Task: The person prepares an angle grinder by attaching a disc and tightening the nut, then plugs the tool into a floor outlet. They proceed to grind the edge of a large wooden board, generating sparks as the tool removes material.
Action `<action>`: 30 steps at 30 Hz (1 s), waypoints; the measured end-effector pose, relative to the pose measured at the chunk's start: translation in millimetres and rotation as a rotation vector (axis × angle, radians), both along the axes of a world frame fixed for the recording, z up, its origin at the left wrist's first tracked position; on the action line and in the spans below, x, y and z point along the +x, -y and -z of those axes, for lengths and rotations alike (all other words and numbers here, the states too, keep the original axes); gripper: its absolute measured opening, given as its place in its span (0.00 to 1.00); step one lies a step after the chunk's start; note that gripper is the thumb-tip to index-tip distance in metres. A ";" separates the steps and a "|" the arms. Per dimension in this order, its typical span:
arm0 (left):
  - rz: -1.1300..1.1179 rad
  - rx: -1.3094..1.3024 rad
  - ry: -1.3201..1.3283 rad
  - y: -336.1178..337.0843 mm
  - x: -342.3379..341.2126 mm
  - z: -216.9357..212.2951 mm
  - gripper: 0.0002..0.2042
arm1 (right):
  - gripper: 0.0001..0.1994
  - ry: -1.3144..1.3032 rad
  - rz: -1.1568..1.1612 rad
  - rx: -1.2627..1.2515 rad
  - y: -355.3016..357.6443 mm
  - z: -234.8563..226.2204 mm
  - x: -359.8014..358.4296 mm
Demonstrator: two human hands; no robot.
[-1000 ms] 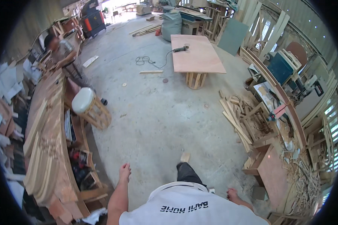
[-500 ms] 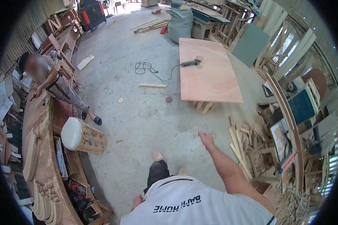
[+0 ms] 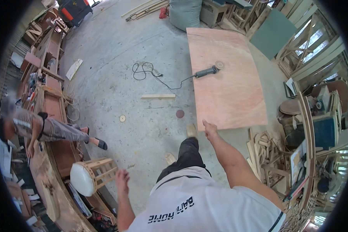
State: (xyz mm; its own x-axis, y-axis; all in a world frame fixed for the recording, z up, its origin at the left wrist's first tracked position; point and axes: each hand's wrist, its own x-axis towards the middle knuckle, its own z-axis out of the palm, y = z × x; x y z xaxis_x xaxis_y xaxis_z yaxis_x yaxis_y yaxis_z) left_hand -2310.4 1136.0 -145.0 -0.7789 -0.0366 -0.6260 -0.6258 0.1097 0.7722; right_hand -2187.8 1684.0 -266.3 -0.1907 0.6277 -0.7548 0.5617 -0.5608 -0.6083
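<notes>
Holding the right hand [image 3: 210, 130] out by the near left corner of the pinkish panel [image 3: 232, 100], grasping nothing visible, one digit poking forward, the rest loosely bunched; cannot tell whether touching the panel. Dangling the left hand [image 3: 122, 181] between the panel and a white-topped stool [image 3: 82, 179], fingers loosely curled, likewise grasping nothing visible. See the angle grinder [image 3: 207, 72] lying on the panel's left half, trailing a cord [image 3: 186, 79] over its left edge. Mind, on the floor left of the panel, a wooden strip [image 3: 158, 96], a dark disc [image 3: 180, 113] and, farther out, a pale disc [image 3: 122, 118]. Note heaped offcuts [image 3: 265, 145] by the panel's near right corner, a bulky sack [image 3: 183, 13] beyond its far edge, a green board [image 3: 273, 34] past its far right corner, a co-worker [image 3: 31, 123] far to its left
</notes>
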 end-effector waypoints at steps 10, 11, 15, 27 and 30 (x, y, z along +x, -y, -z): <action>-0.381 -0.080 0.297 -65.3 62.4 -25.5 0.07 | 0.41 0.285 0.266 0.038 -244.2 213.3 -250.5; -0.351 -0.248 0.476 -93.9 68.3 -36.5 0.06 | 0.41 0.209 0.353 0.014 -272.7 225.8 -261.6; -0.393 -0.447 0.813 -157.0 77.7 -83.0 0.06 | 0.37 0.048 0.577 -0.142 -345.8 267.9 -291.5; 0.083 -0.306 0.284 -336.6 -145.6 -27.2 0.17 | 0.16 -0.308 -0.287 -0.430 -177.1 76.2 -248.2; 0.291 -0.215 0.052 -389.5 -193.3 -23.2 0.32 | 0.20 -0.399 -0.781 -0.568 -88.5 -35.0 -263.1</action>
State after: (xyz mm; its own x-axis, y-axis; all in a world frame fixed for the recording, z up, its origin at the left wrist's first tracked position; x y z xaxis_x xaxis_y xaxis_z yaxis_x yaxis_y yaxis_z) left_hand -2503.7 1525.5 -121.8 -0.7436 0.0470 -0.6670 -0.5821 0.4454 0.6803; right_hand -2450.9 1772.5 -231.3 -0.6906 -0.2049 -0.6936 0.7076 -0.3898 -0.5894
